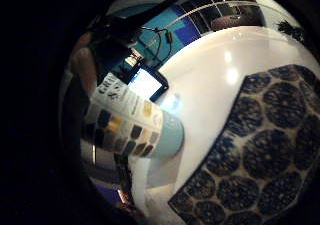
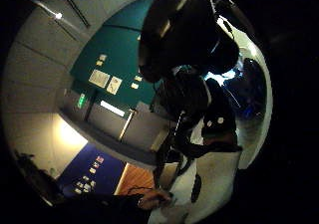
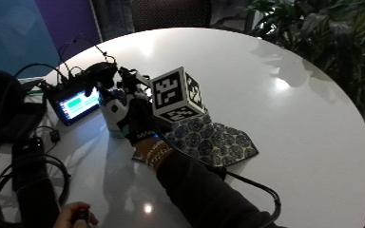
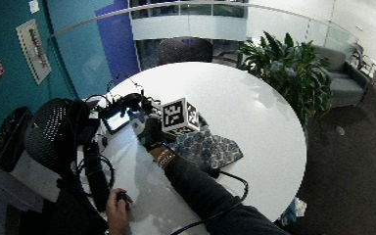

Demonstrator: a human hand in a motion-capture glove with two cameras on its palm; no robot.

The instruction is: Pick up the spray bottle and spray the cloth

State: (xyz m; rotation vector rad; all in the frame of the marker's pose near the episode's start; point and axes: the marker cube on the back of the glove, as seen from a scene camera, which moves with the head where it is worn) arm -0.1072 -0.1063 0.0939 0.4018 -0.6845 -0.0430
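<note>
- Gloved right hand (image 3: 135,124) wrapped around the spray bottle (image 3: 114,111), fingers curled on its body; bottle upright at the left part of the round white table (image 3: 283,95), base at or just above the top, cannot tell which.
- Little-finger palm view: bottle's labelled body (image 1: 132,122) fills the near field, close to the palm.
- Cloth (image 3: 211,140), dark blue patterned, lies flat just right of the hand, beside the bottle; its far corner points toward the table middle.
- Small screen device (image 3: 76,104), lit, sits just left of the bottle, with a tangle of black cables (image 3: 75,71) behind it; this side is crowded.
- More cable (image 3: 258,190) runs along the sleeve (image 3: 201,190) near the table's front edge.
- Bare left hand (image 3: 75,216) rests at the front edge, well apart from the bottle.
- Right half and far side of the table are open white surface.
- Plant (image 3: 321,38) stands beyond the right rim, a dark chair (image 4: 185,49) beyond the far rim.
</note>
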